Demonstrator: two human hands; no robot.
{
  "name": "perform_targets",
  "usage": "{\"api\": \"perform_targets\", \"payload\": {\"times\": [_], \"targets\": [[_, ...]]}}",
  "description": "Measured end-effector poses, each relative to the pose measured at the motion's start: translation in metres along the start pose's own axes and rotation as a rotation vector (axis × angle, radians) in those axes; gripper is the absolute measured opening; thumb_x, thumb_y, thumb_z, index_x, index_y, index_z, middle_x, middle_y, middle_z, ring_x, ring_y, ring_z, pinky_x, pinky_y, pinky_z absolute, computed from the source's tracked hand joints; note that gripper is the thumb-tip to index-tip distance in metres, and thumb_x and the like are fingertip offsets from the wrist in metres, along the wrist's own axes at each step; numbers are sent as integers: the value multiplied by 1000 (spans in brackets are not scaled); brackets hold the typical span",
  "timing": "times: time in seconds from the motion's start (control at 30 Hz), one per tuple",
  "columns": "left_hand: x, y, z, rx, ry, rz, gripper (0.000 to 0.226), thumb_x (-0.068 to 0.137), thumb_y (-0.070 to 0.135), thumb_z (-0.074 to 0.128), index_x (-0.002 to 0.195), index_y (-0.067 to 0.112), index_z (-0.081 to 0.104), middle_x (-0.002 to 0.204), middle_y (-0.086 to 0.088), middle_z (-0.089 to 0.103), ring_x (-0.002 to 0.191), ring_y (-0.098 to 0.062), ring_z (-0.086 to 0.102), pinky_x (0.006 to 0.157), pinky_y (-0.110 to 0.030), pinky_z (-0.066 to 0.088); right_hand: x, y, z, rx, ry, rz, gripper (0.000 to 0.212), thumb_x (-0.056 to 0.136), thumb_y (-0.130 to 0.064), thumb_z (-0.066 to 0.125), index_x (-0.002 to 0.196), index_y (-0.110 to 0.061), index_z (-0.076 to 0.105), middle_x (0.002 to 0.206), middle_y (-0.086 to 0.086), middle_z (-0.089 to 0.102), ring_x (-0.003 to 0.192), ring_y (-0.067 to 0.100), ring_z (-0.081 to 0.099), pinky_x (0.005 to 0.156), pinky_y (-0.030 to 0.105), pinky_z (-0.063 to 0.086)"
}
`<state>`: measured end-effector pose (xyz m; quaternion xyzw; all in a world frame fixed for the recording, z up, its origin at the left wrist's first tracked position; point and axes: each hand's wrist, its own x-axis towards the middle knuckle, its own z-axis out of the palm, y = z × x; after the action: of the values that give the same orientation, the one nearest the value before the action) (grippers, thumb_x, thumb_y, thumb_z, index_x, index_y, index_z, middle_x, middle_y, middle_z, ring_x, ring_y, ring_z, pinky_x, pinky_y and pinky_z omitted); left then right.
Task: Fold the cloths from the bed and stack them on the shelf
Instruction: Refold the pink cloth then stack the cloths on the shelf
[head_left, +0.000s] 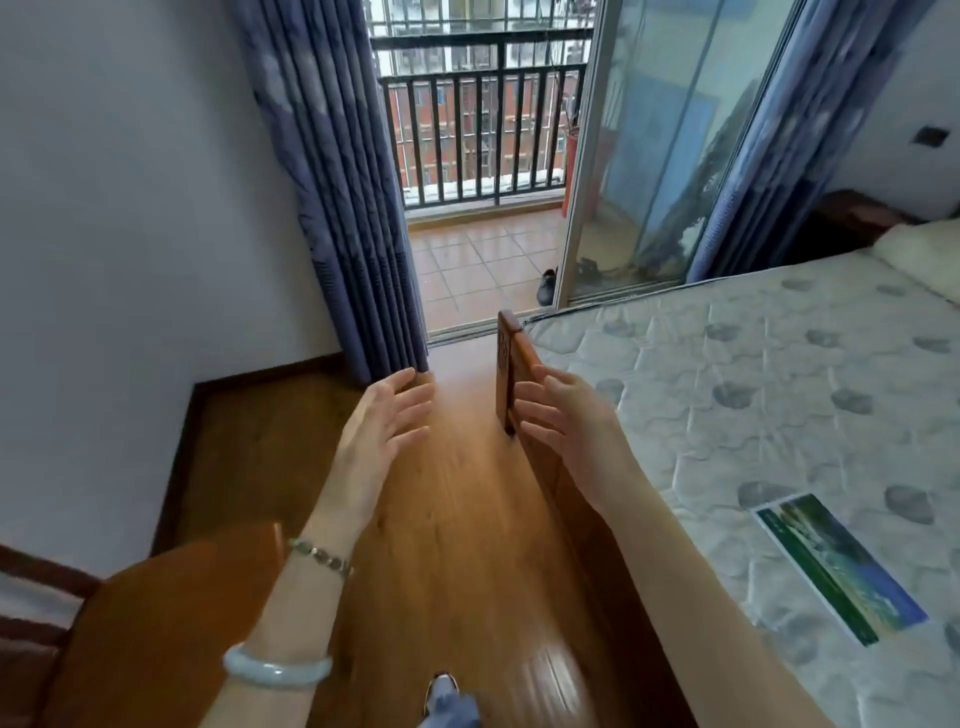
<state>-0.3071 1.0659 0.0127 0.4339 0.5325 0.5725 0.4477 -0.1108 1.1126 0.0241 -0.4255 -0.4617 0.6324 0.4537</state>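
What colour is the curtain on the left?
The curtain is bluish purple with faint paler patches; the head view shows it.

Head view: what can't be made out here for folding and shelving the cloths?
Cloths: none shows on the mattress, which the right edge cuts off.
Shelf: cannot tell; the wooden furniture at lower left is cut by the frame edges.
Printed sheet on the mattress: print too blurred to read.
Shoe at the bottom edge: motion-blurred, cut off.

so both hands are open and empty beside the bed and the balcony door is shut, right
Not quite: the head view shows the balcony door slid open onto the tiled balcony. The left hand and right hand are open and empty beside the bed, as you say.
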Motion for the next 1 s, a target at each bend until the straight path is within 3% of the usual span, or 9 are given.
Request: {"api": "perform_targets", "payload": {"times": [0.07, 0.13, 0.2, 0.33, 0.4, 0.53, 0.73, 0.9, 1.0], "targets": [[57, 7, -10, 28, -37, 13, 61, 86, 61, 36, 135, 27, 45, 126, 12, 60, 114, -5, 60, 93, -23, 50, 50, -8, 11, -12, 41, 0, 53, 76, -40, 55, 123, -16, 57, 118, 8, 65, 108, 22, 64, 94, 39, 52], [110, 15, -13, 25, -75, 19, 66, 80, 65, 38, 133, 28, 46, 126, 10, 60, 113, -7, 60, 94, -25, 50, 98, -17, 17, 44, 80, -1, 39, 84, -31, 57, 119, -15, 58, 115, 10, 66, 106, 24, 65, 90, 38, 53], [156, 19, -12, -35, -98, 3, 60, 86, 63, 38, 133, 25, 46, 126, 5, 60, 113, -9, 61, 94, -28, 50, 138, -26, 22, 87, 128, 14, 26, 93, -25, 52, 117, -16, 58, 115, 11, 65, 106, 26, 63, 87, 38, 53], [243, 12, -11, -85, -149, -14, 55, 87, 52, 32, 131, 23, 47, 126, 2, 61, 110, -9, 62, 93, -29, 51, 215, -44, 28, 169, 183, 68, 27, 98, -20, 40, 118, -9, 56, 124, 20, 58, 116, 34, 55, 95, 44, 45], [288, 5, -11, -101, -156, -25, 52, 91, 49, 31, 132, 23, 47, 125, 2, 61, 110, -8, 62, 93, -27, 51, 257, -45, 29, 190, 170, 46, 24, 94, -24, 44, 107, -13, 61, 121, 18, 60, 111, 32, 58, 93, 42, 46], [382, -7, -10, -101, -161, -21, 47, 91, 55, 38, 127, 27, 48, 124, 2, 61, 110, -10, 62, 95, -29, 51, 351, -45, 29, 180, 143, 9, 42, 86, -39, 47, 117, -13, 58, 125, 17, 61, 114, 32, 58, 97, 44, 47], [533, 8, 7, -172, -186, -17, 41, 99, 34, 24, 129, 16, 46, 124, -5, 59, 109, -13, 62, 92, -28, 51, 499, -76, 14, 219, 108, -47, 44, 98, -45, 31, 113, -18, 62, 116, 10, 67, 111, 29, 61, 97, 42, 48], [634, 6, 23, -129, -254, 3, 46, 93, 48, 37, 129, 22, 50, 126, -1, 61, 114, -15, 61, 93, -29, 52, 589, -95, 1, 229, 129, -15, 40, 96, -44, 38, 113, -17, 62, 115, 11, 68, 106, 28, 64, 94, 41, 51], [699, -5, 37, -162, -337, -29, 81, 70, 73, 59, 131, 19, 51, 127, -5, 63, 113, -19, 62, 91, -31, 53, 641, -98, -14, 237, 193, -5, 35, 99, -37, 39, 112, -14, 61, 113, 14, 67, 99, 27, 65, 90, 43, 51]]}}
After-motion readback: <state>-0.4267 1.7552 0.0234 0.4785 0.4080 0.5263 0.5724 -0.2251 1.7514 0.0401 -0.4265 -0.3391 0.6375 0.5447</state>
